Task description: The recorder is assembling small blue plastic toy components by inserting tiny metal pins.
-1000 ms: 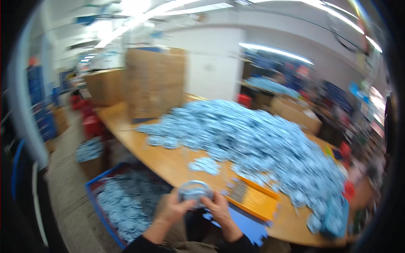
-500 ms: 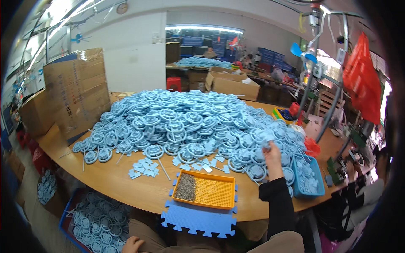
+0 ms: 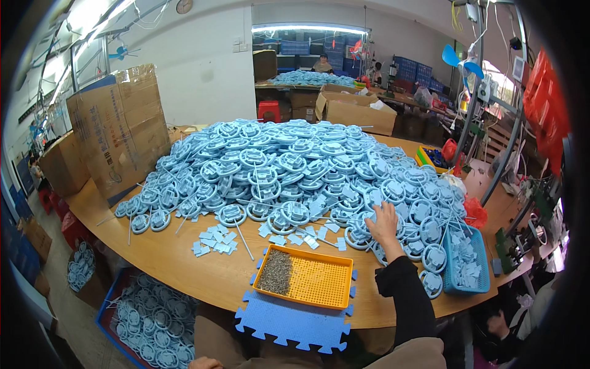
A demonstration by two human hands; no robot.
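Observation:
A large heap of light blue round plastic parts with thin sticks (image 3: 289,163) covers the table. My right hand (image 3: 384,226) reaches to the heap's front right side, fingers apart over the blue pieces. No piece shows clearly in its grasp. At the lower edge, my left hand (image 3: 206,363) rests by my lap, with only a part of it showing and its fingers hidden. In front of me stands a yellow tray (image 3: 326,302) holding small grey metal bits (image 3: 275,272) at its left side. Small flat blue pieces (image 3: 215,240) lie loose left of the tray.
The tray sits partly on a blue foam mat (image 3: 292,323). A blue basket (image 3: 466,288) with flat blue pieces stands at the right. Below left is a crate (image 3: 114,332) of round blue parts. A cardboard box (image 3: 120,129) stands left; a red bag (image 3: 546,107) hangs right.
My right hand has moved left and its fingers have spread at the heap; a light blue piece seemed to be at its fingertips before. My left hand has slid lower in view.

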